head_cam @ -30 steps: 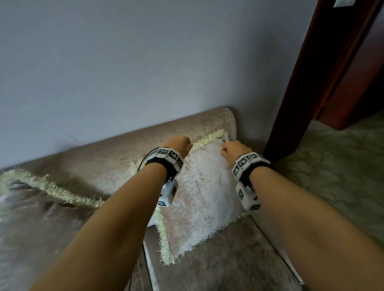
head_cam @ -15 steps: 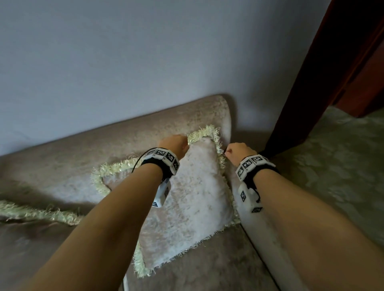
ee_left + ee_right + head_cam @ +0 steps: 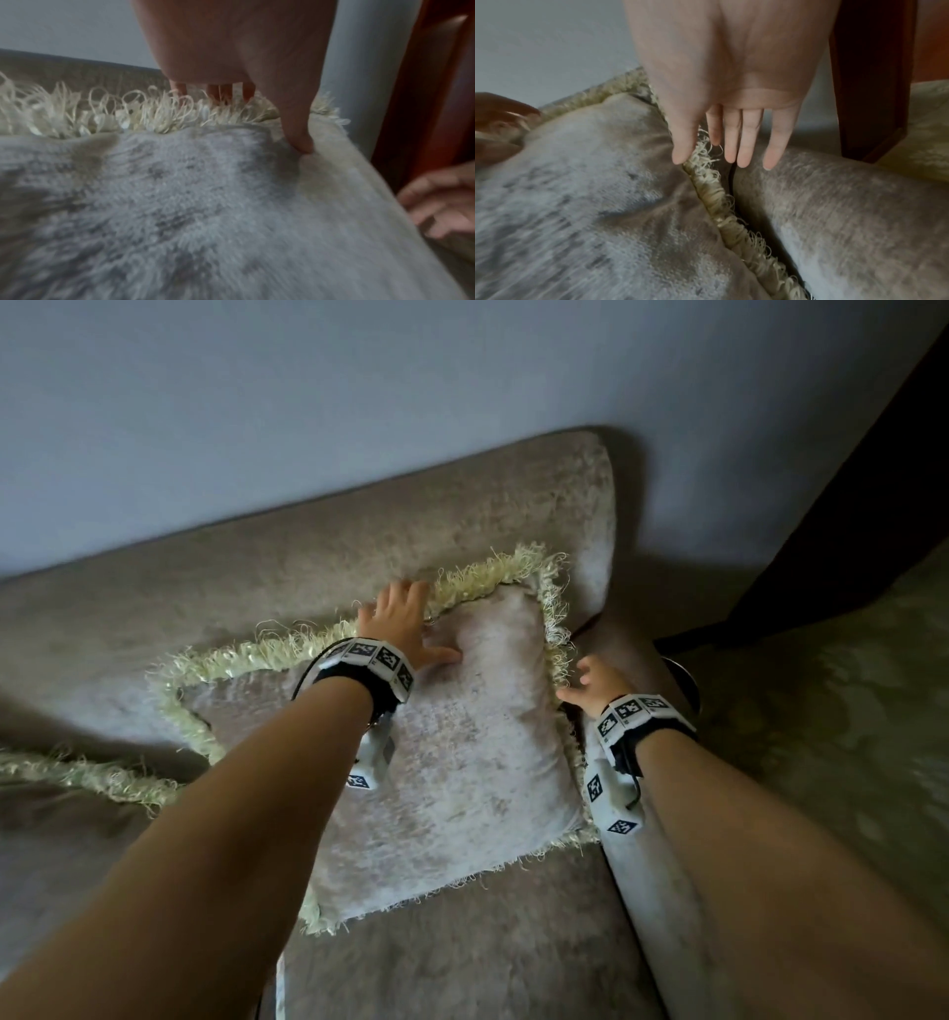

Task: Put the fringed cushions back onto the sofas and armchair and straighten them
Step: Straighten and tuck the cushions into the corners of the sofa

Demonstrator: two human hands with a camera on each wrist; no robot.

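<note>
No readable txt, brand, no. or sign anywhere I look. My wrist bands [image 3: 371,660] and the white cam blocks under them carry only b/w square marker patterns, no letters or digits. Cushion [image 3: 452,762], sofa [image 3: 359,521] and wall [image 3: 359,392] are plain, no label or tag showing.
</note>
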